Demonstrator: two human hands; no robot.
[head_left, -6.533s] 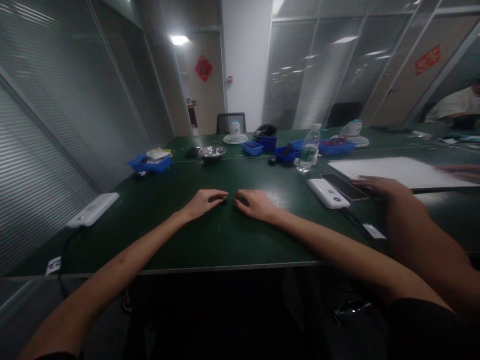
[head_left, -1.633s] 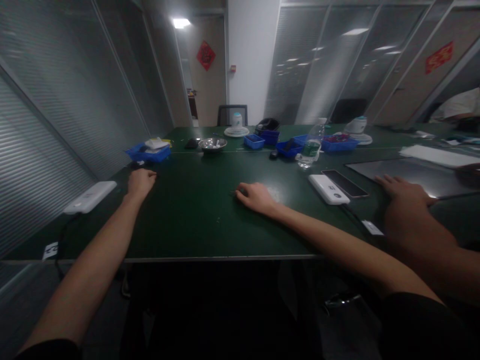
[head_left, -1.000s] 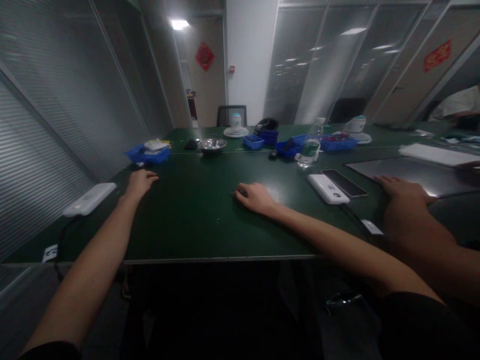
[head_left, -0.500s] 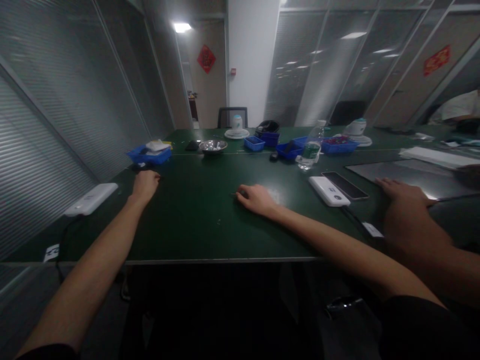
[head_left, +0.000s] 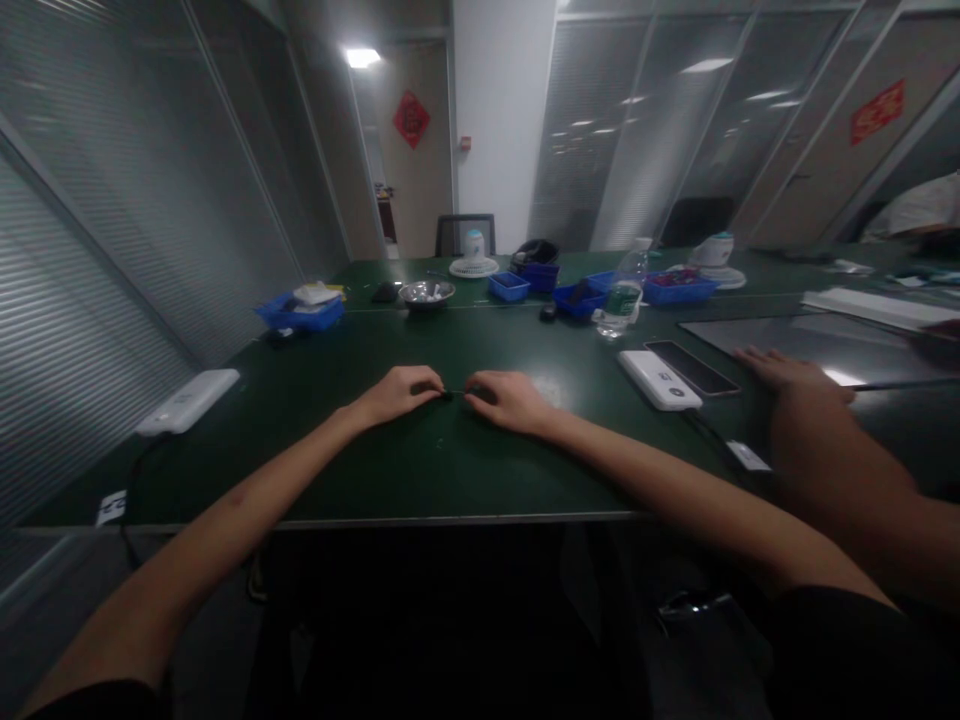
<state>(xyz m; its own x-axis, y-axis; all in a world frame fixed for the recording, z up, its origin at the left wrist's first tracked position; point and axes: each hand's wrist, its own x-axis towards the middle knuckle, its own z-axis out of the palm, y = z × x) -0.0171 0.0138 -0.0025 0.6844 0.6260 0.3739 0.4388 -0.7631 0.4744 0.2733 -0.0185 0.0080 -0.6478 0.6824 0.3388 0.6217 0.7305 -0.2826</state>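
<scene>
Both my hands rest on the dark green table (head_left: 420, 460) near its middle. My left hand (head_left: 401, 390) is curled, its fingertips pinched on a small dark part (head_left: 448, 394) that is too small to name. My right hand (head_left: 504, 399) faces it, fingers closed in a pinch on something tiny I cannot make out. The two sets of fingertips almost meet. Another person's hand (head_left: 784, 366) lies flat on the table at the right, beside a dark phone (head_left: 691, 367).
A white power bank (head_left: 658, 379) lies right of my hands, another white device (head_left: 187, 401) with a cable at the left edge. Farther back stand blue bins (head_left: 300, 312), a metal bowl (head_left: 426, 293), a water bottle (head_left: 621, 300) and small fans (head_left: 473, 259).
My left hand has come back from the far left, near the blue bin, to the middle of the table and now meets my right hand. The right hand has barely moved.
</scene>
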